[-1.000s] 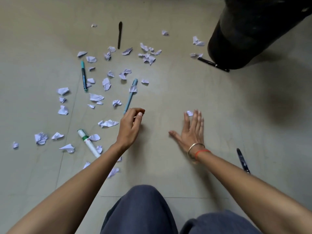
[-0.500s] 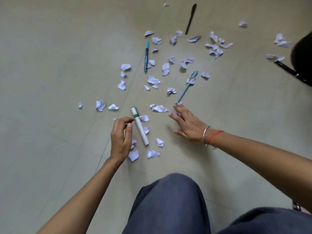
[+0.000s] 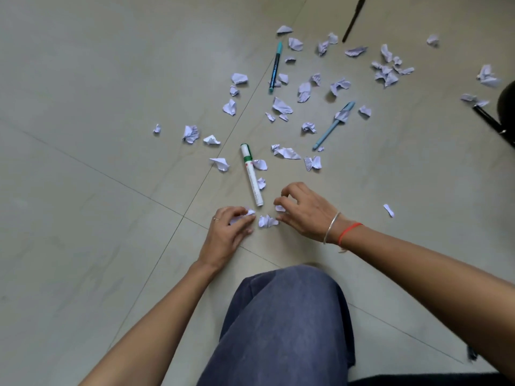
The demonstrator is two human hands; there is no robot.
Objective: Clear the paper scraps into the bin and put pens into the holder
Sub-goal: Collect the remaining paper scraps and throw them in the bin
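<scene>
Several crumpled white paper scraps lie scattered over the floor. My left hand (image 3: 227, 232) is closed on scraps (image 3: 242, 217) near the tip of a white marker with a green cap (image 3: 251, 174). My right hand (image 3: 305, 211) pinches a small scrap (image 3: 279, 208) between its fingertips. One loose scrap (image 3: 267, 220) lies between both hands. Farther out lie a teal pen (image 3: 275, 66), a light blue pen (image 3: 333, 125) with a scrap on it, a black pen (image 3: 354, 18) at the top and another black pen (image 3: 489, 121) at the right edge.
A dark rounded object (image 3: 507, 100) shows at the right edge. My knee in blue-grey trousers (image 3: 284, 324) fills the bottom centre. A lone paper strip (image 3: 388, 210) lies to the right of my right wrist. Tile joints cross the pale floor.
The view has swung left and the dark object has slid almost out of frame. Both hands have come together near the marker's tip, each now on paper scraps.
</scene>
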